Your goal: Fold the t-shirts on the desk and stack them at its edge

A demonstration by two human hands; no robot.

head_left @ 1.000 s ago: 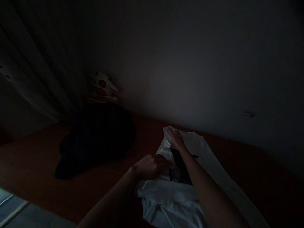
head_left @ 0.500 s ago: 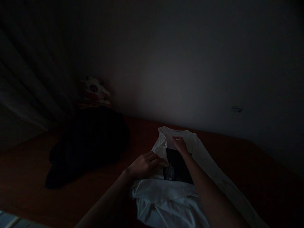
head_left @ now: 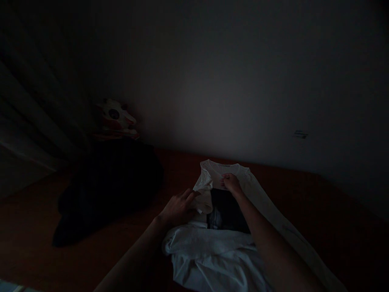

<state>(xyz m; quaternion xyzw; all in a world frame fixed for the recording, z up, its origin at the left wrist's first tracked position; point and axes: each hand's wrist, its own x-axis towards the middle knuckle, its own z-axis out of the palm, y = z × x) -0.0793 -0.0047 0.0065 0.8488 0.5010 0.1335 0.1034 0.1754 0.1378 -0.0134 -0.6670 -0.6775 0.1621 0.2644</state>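
Now | left hand (head_left: 179, 209) on white shirt (head_left: 212, 251) | right hand (head_left: 231, 183) at collar

The white T-shirt (head_left: 261, 202) is thin, matt cloth, softly creased, with a dark printed panel (head_left: 226, 211) that looks smoother. The reddish bed cover (head_left: 304, 190) is matt fabric. The dark heap of clothing (head_left: 109, 186) is dull cloth. The plush toy (head_left: 114, 117) looks soft. The wall (head_left: 227, 81) is plain, matt.

No readable text, not even on the white shirt's (head_left: 258, 194) dark print.
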